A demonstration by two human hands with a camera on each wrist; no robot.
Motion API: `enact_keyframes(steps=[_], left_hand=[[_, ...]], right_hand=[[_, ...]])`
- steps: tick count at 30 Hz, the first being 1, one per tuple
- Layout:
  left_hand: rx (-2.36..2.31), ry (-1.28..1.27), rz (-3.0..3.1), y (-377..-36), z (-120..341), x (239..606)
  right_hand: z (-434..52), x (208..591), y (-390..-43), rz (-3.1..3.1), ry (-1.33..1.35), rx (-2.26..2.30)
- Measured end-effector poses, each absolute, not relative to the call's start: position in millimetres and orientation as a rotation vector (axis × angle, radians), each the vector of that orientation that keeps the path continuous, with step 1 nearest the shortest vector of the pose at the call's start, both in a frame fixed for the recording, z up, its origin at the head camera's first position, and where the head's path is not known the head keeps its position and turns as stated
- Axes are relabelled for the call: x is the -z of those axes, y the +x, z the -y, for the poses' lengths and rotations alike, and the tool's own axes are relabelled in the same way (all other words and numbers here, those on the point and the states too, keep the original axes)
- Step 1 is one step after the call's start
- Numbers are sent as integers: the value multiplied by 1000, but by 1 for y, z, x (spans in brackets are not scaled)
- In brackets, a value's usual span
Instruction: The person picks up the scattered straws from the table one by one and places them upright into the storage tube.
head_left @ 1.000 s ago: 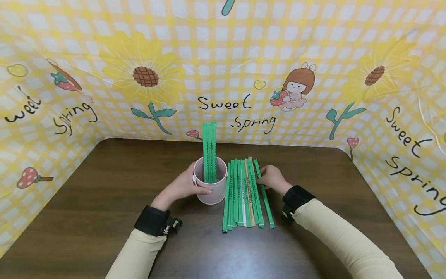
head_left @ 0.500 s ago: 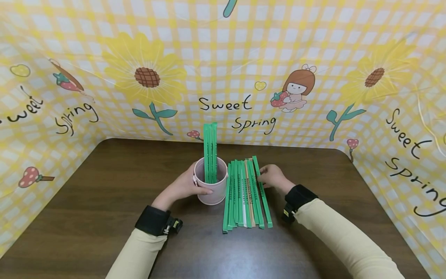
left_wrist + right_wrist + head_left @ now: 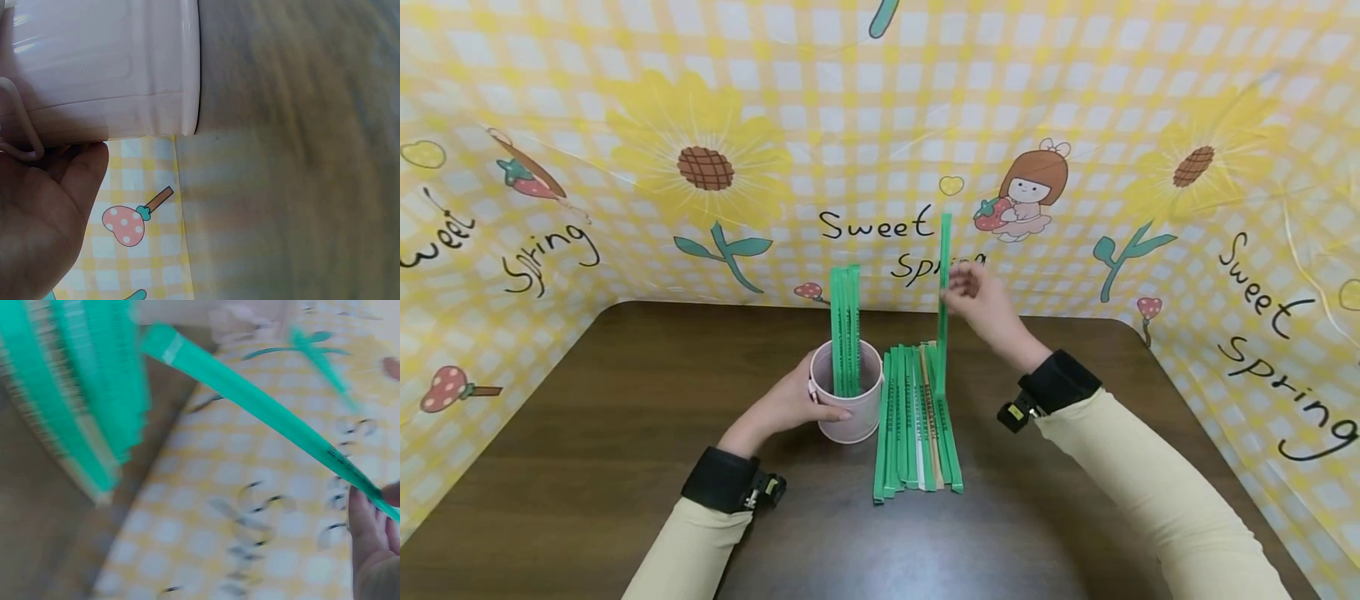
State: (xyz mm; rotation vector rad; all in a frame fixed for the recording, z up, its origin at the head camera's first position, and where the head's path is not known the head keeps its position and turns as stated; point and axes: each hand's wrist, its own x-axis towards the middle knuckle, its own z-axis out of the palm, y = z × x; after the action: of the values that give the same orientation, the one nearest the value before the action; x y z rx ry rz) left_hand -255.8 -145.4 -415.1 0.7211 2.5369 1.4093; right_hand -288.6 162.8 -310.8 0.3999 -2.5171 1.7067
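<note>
My left hand holds a small pale pink bucket by its side, thumb across the front. In the left wrist view, a bent wire handle shows on the bucket, near my fingers. Several green wrapped straws stand upright in it, leaning on the far rim. My right hand pinches another green wrapped straw near its middle, raised upright over the row. That held straw slants across the right wrist view, its sealed end pointing away from my fingers.
Right of the bucket lies a row of wrapped straws, mostly green, with a white one and a brown one among them. The dark wooden table meets a yellow checked cloth backdrop at the back and both sides.
My right hand has lifted the rightmost straw from the row and turned it upright, rising up and slightly left. The left hand stays on the bucket.
</note>
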Motion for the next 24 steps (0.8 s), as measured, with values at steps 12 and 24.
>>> enact_keyframes(steps=[12,24], left_hand=[[-1455,788,-2497,-256,146,415],[-1479,816,-2475,-257,146,415]], right_hand=[[-100,270,-266,2026,635,-1767],[-82,294,-267,2246,678,-1572]])
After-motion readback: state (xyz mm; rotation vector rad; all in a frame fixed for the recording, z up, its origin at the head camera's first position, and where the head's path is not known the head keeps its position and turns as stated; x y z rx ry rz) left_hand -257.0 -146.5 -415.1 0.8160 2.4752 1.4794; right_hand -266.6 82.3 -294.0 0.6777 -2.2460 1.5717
